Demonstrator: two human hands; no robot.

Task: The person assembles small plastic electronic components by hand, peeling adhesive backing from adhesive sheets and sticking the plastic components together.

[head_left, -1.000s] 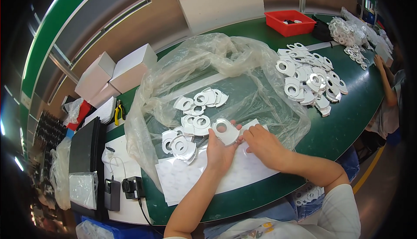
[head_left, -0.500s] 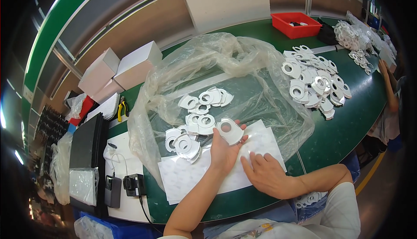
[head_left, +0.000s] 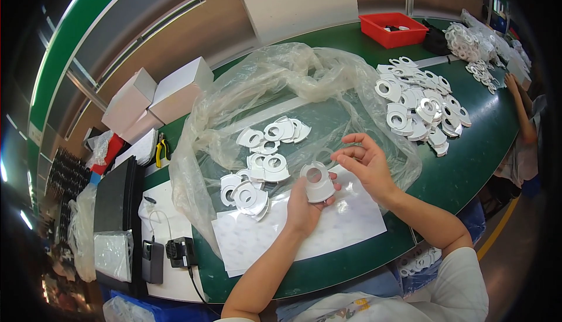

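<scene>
My left hand [head_left: 305, 208] holds a white plastic part [head_left: 317, 183] with a round hole and a flared lower edge, above the white sheets [head_left: 351, 219]. Thumb and fingers grip it by its sides. Just beyond its upper right edge, my right hand [head_left: 370, 167] has thumb and forefinger pinched together. A thin, clear, ring-like film [head_left: 331, 157] seems to be between those fingertips, too faint to be sure of. Similar white parts [head_left: 275, 164] lie in a loose group left of my hands, on clear plastic sheeting [head_left: 257, 76].
A large heap of white parts [head_left: 418, 102] covers the right of the green table [head_left: 486, 129]. Behind it stands a red bin [head_left: 393, 29]. White boxes [head_left: 181, 88], yellow-handled pliers [head_left: 162, 151] and a black device [head_left: 180, 252] are at left. Another person's arm [head_left: 521, 108] shows far right.
My right hand has lifted off the white sheets and moved up beside the held part, fingers now pinched. My left hand has turned the part more upright. The view has shifted slightly.
</scene>
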